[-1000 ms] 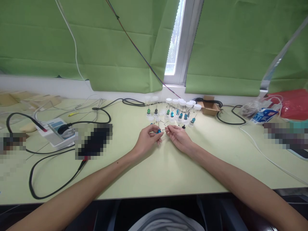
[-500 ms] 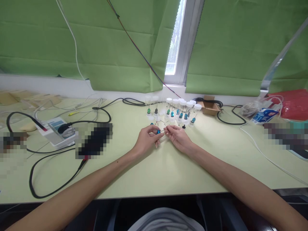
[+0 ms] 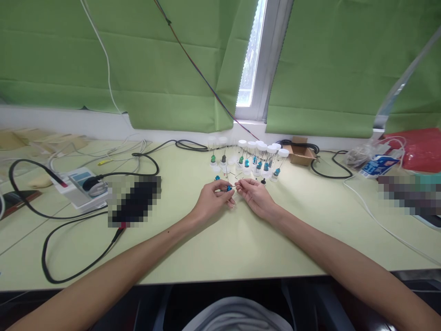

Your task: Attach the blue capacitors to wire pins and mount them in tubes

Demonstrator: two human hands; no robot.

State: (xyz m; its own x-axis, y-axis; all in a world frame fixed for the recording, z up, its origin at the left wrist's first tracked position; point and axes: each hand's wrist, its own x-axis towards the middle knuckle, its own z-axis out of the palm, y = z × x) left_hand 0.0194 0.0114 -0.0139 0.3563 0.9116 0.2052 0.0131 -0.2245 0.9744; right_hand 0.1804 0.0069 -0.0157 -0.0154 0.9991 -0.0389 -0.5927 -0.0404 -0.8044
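Observation:
My left hand [image 3: 212, 201] is closed, with a small blue fitting [image 3: 229, 188] pinched between thumb and fingertips. A thin stem sticks up from the fitting. My right hand [image 3: 255, 196] pinches a thin dark metal rod [image 3: 234, 185], whose other end meets the blue fitting; I cannot make out its tip. Behind my hands lie another blue piece [image 3: 217, 178], a thin bent metal piece [image 3: 239, 177] and a small black piece [image 3: 263, 181]. Clear tubes with white caps [image 3: 242, 154] stand beyond, with green, blue and dark fittings inside.
An open cardboard box [image 3: 302, 155] is at the back right, near a black cable [image 3: 330, 174]. At the left are a white device [image 3: 81, 191] and looped black cables [image 3: 44, 257]. A red bag [image 3: 422, 149] lies far right.
My left hand and the blue fitting have shifted slightly right, closer to my right hand. My right hand stays nearly in place.

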